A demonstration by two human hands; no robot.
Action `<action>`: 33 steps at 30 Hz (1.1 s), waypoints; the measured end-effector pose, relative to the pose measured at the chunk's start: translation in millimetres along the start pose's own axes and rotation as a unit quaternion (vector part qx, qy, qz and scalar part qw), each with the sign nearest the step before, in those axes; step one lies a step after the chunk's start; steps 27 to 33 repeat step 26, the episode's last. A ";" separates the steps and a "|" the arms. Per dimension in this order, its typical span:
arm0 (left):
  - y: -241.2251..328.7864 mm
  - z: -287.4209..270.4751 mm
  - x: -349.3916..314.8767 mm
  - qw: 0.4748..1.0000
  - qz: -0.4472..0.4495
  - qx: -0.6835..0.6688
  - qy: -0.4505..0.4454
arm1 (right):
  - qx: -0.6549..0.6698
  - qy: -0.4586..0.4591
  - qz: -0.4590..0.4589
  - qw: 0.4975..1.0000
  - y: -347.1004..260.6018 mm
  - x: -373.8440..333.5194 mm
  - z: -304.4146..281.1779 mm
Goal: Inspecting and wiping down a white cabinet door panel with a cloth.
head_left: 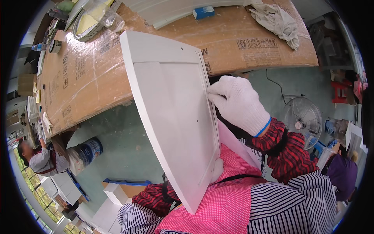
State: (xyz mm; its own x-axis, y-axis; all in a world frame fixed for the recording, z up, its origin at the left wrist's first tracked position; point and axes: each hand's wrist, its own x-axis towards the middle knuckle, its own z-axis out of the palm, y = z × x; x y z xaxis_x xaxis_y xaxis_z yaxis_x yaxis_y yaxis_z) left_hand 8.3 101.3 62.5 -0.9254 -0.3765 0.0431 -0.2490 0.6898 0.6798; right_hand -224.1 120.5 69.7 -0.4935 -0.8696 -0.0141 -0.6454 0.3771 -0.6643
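A white framed panel (171, 101), like a cabinet door, stands tilted on edge in front of me, its lower end against my pink checked apron. It has a recessed middle and a few small dark spots. My left hand (217, 170), in a white glove, grips the panel near its lower right edge; most of the hand is hidden behind the board. My right hand (237, 103), also gloved in white, has thumb and fingers pinched together against the panel's right edge. Whatever may be between those fingertips is too small or hidden to make out.
A cardboard-covered table (89, 89) lies beyond the panel, bearing a blue box (203, 13), a crumpled cloth (276, 23) and a round tin (86, 25). A floor fan (303, 120) stands at right. One person (48, 158) is at far left, beside a blue bucket (90, 150); another (342, 171) is at right.
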 end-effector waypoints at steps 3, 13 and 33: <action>0.2 6.1 -6.0 0.999 -0.010 0.013 0.044 | -0.008 0.021 -0.008 1.000 -0.2 6.4 -0.2; -7.5 -5.7 1.9 0.985 0.143 0.097 -0.013 | 0.024 -0.069 -0.027 0.997 1.5 -17.5 -2.9; -17.7 15.9 -18.2 0.999 0.021 0.020 -0.033 | -0.024 -0.082 0.003 0.996 -10.4 -19.8 -3.7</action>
